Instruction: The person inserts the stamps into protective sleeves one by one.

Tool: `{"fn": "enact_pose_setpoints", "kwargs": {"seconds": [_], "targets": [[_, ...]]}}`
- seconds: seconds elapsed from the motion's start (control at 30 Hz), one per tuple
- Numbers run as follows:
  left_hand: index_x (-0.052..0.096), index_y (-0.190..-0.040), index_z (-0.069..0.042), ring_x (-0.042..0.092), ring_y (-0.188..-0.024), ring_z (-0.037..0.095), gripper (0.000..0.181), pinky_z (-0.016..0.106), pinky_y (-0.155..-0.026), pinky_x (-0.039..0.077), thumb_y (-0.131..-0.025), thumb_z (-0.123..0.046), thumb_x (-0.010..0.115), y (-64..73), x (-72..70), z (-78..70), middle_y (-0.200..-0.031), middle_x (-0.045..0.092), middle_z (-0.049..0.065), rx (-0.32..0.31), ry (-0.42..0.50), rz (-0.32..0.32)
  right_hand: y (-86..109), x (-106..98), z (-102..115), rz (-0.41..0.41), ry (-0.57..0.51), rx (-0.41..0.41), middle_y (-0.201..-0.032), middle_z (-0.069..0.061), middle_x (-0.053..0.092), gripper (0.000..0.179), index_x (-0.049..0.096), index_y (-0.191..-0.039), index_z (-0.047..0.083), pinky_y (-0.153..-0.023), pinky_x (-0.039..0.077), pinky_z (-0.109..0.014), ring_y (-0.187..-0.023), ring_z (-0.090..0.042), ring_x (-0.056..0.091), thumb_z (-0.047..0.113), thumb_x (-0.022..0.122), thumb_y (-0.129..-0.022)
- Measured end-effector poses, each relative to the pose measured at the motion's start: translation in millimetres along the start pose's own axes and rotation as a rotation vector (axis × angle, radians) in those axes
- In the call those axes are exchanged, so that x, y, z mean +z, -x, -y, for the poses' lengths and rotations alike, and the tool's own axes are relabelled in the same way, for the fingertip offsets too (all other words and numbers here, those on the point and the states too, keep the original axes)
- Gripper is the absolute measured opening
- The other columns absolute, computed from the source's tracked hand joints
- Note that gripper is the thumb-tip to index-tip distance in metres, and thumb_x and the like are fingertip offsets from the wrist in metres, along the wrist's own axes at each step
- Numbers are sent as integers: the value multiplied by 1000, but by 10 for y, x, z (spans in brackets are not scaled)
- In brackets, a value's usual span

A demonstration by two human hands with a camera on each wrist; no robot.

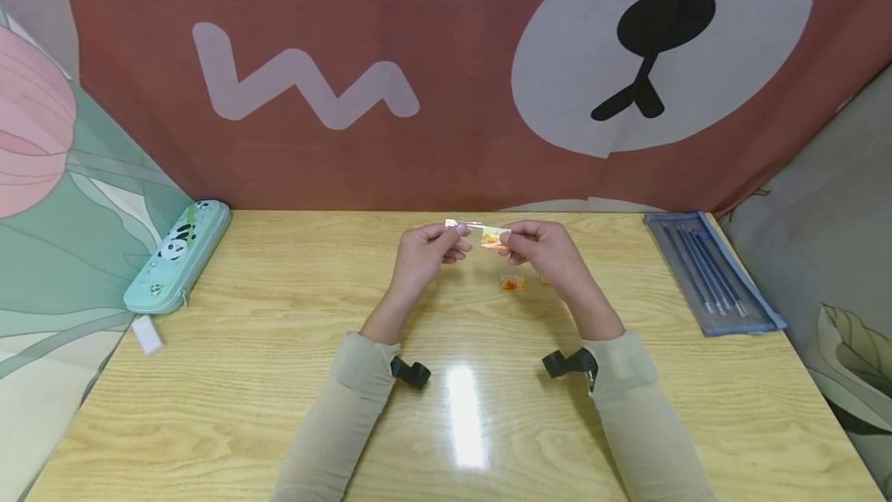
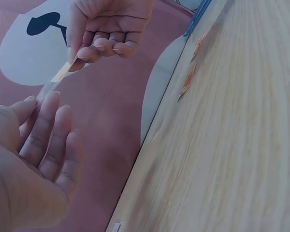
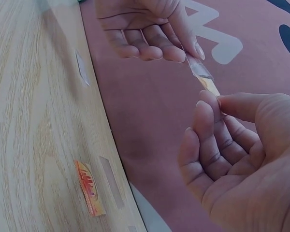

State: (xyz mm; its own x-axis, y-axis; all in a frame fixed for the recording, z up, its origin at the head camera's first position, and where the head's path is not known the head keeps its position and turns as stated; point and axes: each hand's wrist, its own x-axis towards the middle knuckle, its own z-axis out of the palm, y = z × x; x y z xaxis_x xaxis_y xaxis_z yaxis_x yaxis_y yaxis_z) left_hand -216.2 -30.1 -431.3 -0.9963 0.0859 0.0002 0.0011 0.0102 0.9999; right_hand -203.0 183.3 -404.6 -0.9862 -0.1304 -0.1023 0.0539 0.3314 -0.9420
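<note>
In the head view, both hands are raised over the back of the table with a small yellow-orange printed packet (image 1: 493,238) with a clear plastic part (image 1: 453,223) between them. My left hand (image 1: 427,250) pinches the clear end between thumb and fingers. The printed end is pinched by my right hand (image 1: 547,248). In the right wrist view, the clear part (image 3: 199,70) runs straight between the two thumbs. An orange packet (image 1: 513,283) lies flat on the table below the right hand. Another orange packet (image 2: 199,47) lies beyond it, mostly hidden by that hand in the head view.
A mint panda pencil case (image 1: 180,258) lies at the table's left edge, with a white block (image 1: 147,335) beside it. At the right edge is a blue-edged clear pouch (image 1: 714,273) holding several slim rods. A brown printed cloth (image 1: 348,169) hangs behind the table.
</note>
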Motion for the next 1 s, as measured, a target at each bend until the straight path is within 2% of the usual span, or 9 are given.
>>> {"fn": "enact_pose_setpoints", "kwargs": {"seconds": [0.17, 0.3, 0.37, 0.53, 0.6, 0.67, 0.83, 1.0], "targets": [[79, -100, -2, 72, -65, 9, 27, 34, -68, 63, -97, -27, 71, -5, 2, 0, -75, 77, 1, -15, -3, -5, 0, -5, 4, -16, -5, -9, -90, -2, 73, 30, 71, -117, 4, -82, 63, -35, -74, -11, 69, 28, 65, -100], [78, -102, 0, 72, -65, 9, 31, 32, -68, 63, -97, -29, 70, -5, -2, -3, -73, 76, -2, -32, 16, 4, 0, -10, 0, -22, -19, -16, -87, 2, 72, 32, 71, -118, 3, -84, 62, -38, -74, -10, 69, 28, 65, -100], [76, -106, 2, 71, -66, 8, 35, 31, -68, 63, -98, -31, 69, -6, -7, -2, -73, 75, -4, -58, 69, 21, -2, -12, 0, -35, -39, -23, -85, 4, 72, 32, 71, -118, 3, -83, 62, -36, -73, -10, 68, 28, 65, -100], [72, -112, 5, 70, -65, 8, 40, 23, -64, 61, -99, -33, 68, -13, -26, 13, -74, 75, -4, -174, 287, 57, -3, -14, 7, -68, -108, -48, -81, 8, 70, 32, 70, -117, 0, -77, 61, -25, -72, -9, 67, 27, 66, -100], [72, -111, 4, 70, -65, 9, 40, 22, -63, 60, -98, -33, 68, -16, -28, 22, -74, 75, -3, -203, 330, 59, -1, -9, 10, -70, -128, -52, -82, 9, 70, 33, 69, -118, -1, -77, 61, -24, -71, -8, 67, 27, 66, -100], [73, -112, 4, 70, -66, 8, 41, 22, -63, 60, -98, -34, 69, -18, -23, 26, -74, 76, -3, -202, 318, 63, 0, -2, 14, -71, -141, -49, -83, 10, 71, 34, 69, -119, -2, -77, 61, -25, -72, -8, 67, 26, 67, -99], [73, -112, 5, 71, -67, 8, 42, 22, -64, 61, -98, -35, 69, -13, -4, 19, -74, 76, -5, -153, 211, 56, 0, 14, 26, -79, -143, -42, -82, 11, 72, 34, 68, -119, -3, -76, 60, -23, -71, -7, 67, 25, 67, -99], [75, -109, 3, 71, -65, 8, 36, 22, -63, 60, -98, -30, 69, -1, 13, 6, -72, 75, -5, -107, 170, 34, 3, 27, 26, -73, -110, -40, -82, 6, 72, 29, 70, -116, 0, -76, 62, -28, -69, -8, 67, 23, 67, -99]]}}
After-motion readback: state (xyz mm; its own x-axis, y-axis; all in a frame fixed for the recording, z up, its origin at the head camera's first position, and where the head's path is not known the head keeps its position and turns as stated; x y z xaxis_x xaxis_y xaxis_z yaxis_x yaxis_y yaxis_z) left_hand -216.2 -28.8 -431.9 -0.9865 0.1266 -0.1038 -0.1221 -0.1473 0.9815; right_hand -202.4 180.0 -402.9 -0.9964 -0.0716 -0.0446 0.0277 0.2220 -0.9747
